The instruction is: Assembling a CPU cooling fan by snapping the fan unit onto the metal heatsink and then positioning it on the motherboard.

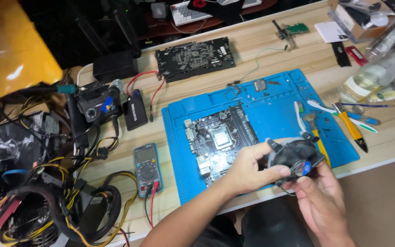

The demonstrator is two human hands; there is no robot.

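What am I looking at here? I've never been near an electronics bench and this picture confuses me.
This single picture comes from a camera worn on a person's head, looking down at their own bare hands. Both the left hand and the right hand hold a round black cooling fan just above the bench edge. Under them, on a wooden table, lies a blue work mat carrying a computer circuit board. Left of the mat sits a multimeter with red and black leads, beside a tangle of cables. Farther back lies a second, darker circuit board. Yellow-handled tools lie to the right.
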